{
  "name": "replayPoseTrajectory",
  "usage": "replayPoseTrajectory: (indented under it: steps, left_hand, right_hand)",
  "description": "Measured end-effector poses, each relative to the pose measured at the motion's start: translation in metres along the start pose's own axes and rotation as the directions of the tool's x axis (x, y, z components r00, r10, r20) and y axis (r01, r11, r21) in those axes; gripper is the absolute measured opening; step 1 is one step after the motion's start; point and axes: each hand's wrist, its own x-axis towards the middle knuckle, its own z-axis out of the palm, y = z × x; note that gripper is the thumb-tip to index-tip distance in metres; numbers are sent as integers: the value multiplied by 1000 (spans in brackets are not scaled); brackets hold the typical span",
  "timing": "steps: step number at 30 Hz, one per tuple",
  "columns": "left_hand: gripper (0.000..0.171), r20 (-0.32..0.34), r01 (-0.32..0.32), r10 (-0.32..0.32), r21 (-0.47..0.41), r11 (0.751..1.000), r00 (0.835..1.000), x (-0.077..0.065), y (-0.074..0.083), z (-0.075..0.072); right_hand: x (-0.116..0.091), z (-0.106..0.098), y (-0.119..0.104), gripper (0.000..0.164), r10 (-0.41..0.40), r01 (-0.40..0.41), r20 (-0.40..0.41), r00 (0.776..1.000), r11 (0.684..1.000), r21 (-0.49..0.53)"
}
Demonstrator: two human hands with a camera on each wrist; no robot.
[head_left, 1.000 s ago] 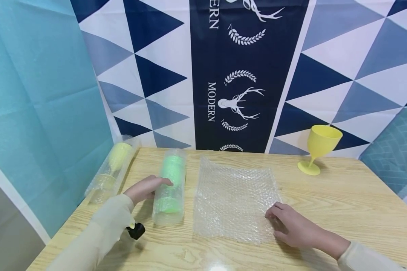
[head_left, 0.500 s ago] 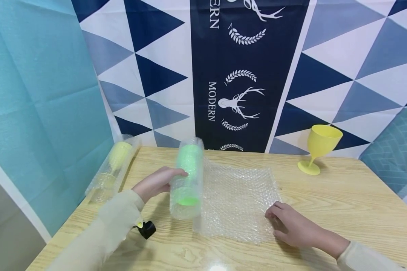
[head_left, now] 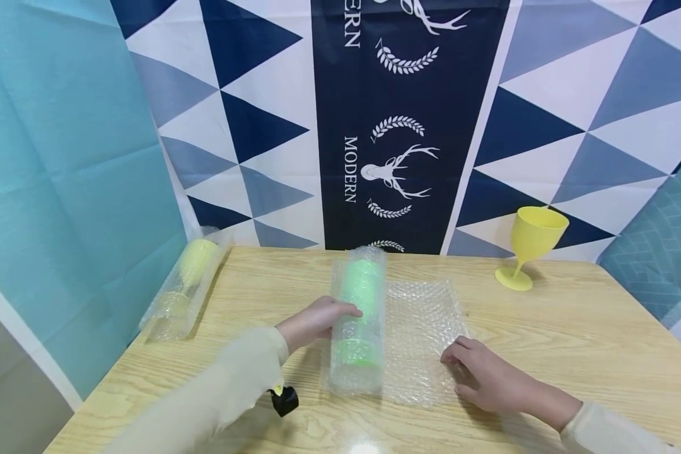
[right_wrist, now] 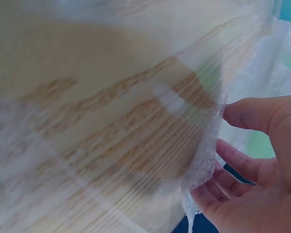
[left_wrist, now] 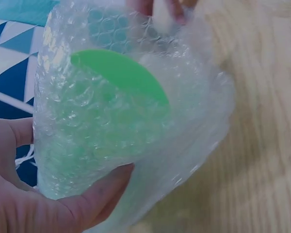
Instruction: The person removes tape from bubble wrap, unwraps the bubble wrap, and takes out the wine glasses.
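Observation:
A green goblet [head_left: 363, 284] rolled in bubble wrap lies lengthwise over the left part of a flat bubble wrap sheet [head_left: 411, 359]. My left hand [head_left: 314, 320] grips the roll from its left side, thumb on one side of the wrap and fingers on the other. A green round edge shows through the roll's end in the left wrist view; the stem is blurred by the wrap. At the sheet's right edge, my right hand [head_left: 485, 378] rests with loosely bent fingers. Its thumb [right_wrist: 245, 114] and fingertips touch that edge, apart from each other.
A bare yellow goblet [head_left: 536, 236] stands upright at the back right of the wooden table [head_left: 573, 340]. Another yellow goblet [head_left: 197, 261], wrapped in bubble wrap, lies at the left edge. A patterned cloth [head_left: 272, 145] hangs behind the table. A black wrist camera [head_left: 285, 400] hangs below the left sleeve.
My left hand has carried the wrapped green goblet rightward from beside the sheet, lifting it and bringing it down over the sheet's left part. The right hand has stayed at the sheet's right edge.

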Motion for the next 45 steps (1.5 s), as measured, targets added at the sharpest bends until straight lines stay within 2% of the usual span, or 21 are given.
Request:
replayPoseTrajectory:
  steps: [6, 12, 15, 25, 33, 39, 41, 45]
  left_hand:
    - [41, 5, -17, 17, -44, 999, 1000, 8, -5, 23]
    - [56, -3, -8, 8, -17, 1000, 1000, 12, -9, 36]
    - [56, -4, -3, 3, -14, 1000, 1000, 12, -11, 38]
    - [43, 41, -24, 25, -27, 999, 999, 15, -15, 39]
    - [53, 54, -20, 20, -4, 1000, 998, 13, -14, 38]
    - [55, 71, -27, 28, -13, 1000, 997, 12, -12, 40]
    - [56, 52, -17, 17, -2, 1000, 998, 12, -11, 41]
    - [56, -1, -4, 4, 22, 1000, 1000, 11, -11, 42]
  right_hand:
    - [0, -1, -1, 35, -4, 4, 2, 1000, 1000, -12]
    - [-1, -1, -2, 35, 3, -3, 11, 1000, 1000, -8]
    - [-1, -1, -3, 35, -1, 1, 12, 1000, 1000, -1]
    - [1, -3, -3, 36, -9, 9, 9, 1000, 1000, -8]
    - [8, -19, -5, 34, -77, 77, 55, 996, 997, -12]
    - [28, -45, -8, 24, -162, 165, 70, 984, 986, -32]
    - [39, -56, -11, 21, -159, 162, 67, 985, 986, -49]
    - [72, -77, -22, 15, -91, 93, 42, 995, 994, -55]
